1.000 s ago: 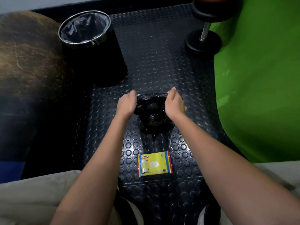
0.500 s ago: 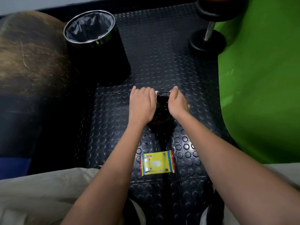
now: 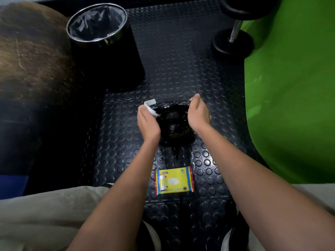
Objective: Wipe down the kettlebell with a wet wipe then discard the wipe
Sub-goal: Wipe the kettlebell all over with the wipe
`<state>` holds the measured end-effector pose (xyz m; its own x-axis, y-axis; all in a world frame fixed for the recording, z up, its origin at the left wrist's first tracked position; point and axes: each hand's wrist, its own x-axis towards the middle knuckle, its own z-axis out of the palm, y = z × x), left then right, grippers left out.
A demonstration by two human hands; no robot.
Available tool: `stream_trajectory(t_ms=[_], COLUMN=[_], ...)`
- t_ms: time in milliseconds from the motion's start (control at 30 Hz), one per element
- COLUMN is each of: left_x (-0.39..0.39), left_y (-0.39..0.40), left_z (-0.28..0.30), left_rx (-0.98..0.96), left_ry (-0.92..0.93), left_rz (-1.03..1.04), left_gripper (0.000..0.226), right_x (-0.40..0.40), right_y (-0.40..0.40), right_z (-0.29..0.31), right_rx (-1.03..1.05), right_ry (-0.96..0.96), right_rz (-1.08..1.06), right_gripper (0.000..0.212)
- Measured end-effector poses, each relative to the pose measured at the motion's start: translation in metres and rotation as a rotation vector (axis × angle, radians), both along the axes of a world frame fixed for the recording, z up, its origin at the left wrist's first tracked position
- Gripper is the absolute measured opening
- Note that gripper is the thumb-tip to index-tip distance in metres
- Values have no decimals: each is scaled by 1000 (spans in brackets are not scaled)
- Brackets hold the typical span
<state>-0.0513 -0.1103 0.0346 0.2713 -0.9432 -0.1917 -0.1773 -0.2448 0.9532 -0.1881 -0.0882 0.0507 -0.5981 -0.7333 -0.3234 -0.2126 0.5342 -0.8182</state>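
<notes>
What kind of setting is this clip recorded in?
Most likely a gym or home workout corner: studded black rubber floor, a kettlebell being wiped, and a dumbbell standing on end beside a green mat.

A dumbbell point(image 3: 233, 41) stands against a green backdrop point(image 3: 293, 87) (studded floor mat point(image 3: 172, 60) beneath).

Black kettlebell point(image 3: 176, 126), white wipe point(image 3: 151, 107)

Dim, wide-angle bending at edges, slightly soft.
</notes>
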Motion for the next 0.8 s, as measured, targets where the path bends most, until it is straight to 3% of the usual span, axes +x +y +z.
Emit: stream_trajectory(t_ms=[100,267,367,600,800], left_x=[8,24,24,4,-12], left_y=[-9,-21,-24,-22,-9], left_z=[0,-3,12,50,43], left_rx=[313,385,367,39,-439], left_ry=[309,269,74,-578,-969], left_rz=[60,-58,-147,-445,-588], left_gripper=[44,36,30,40,33], right_x=[0,1,1,-1,1], right_y=[0,1,0,3,2], right_z=[1,4,4,7,12], right_rx=[9,16,27,57,65], right_ry=[-3,6,18,25,52], right_rz=[-6,2,2,4,22], right_gripper=[62,62,62,62,62])
